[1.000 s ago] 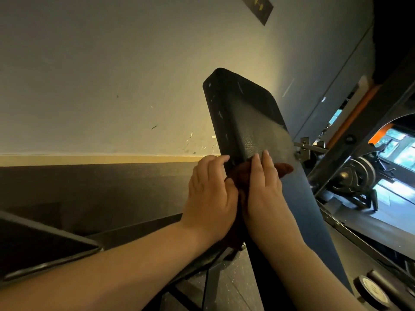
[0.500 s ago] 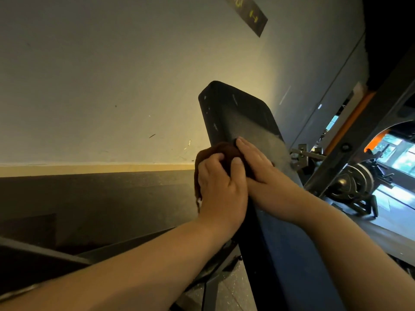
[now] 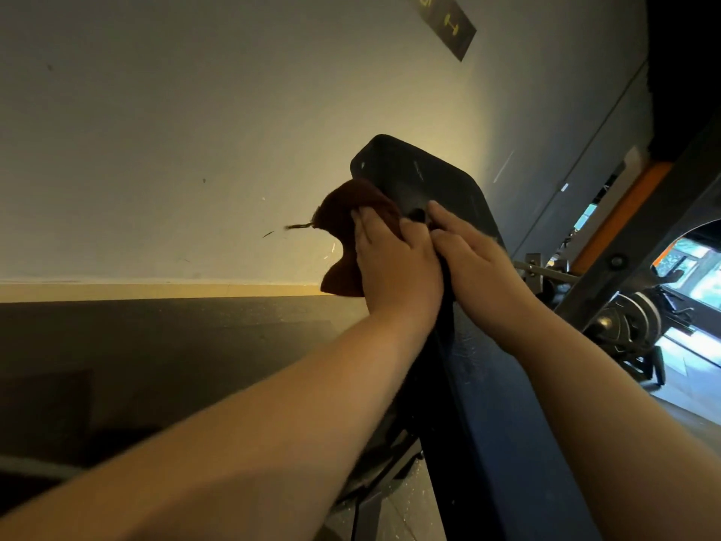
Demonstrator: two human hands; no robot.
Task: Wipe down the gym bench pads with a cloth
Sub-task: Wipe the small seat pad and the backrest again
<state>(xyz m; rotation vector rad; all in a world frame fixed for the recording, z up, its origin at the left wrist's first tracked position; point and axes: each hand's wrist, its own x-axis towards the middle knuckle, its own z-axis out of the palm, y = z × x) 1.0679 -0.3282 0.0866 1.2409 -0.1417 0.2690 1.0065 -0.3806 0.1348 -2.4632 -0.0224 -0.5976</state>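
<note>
Left hand (image 3: 394,267) flat, grip released, pressing cloth (image 3: 347,212) on bench pad (image 3: 437,181) edge. Right hand (image 3: 472,259) likewise flat, bracing face. Advice: keep pressure even — sweep toward top corner.

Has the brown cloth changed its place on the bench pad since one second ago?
Yes. Against the bench pad, the cloth went leftward from the face over the left edge, nearer the top end, under the left hand.

Inclined bench pad (image 3: 441,181), brown cloth (image 3: 347,212) against it
</note>
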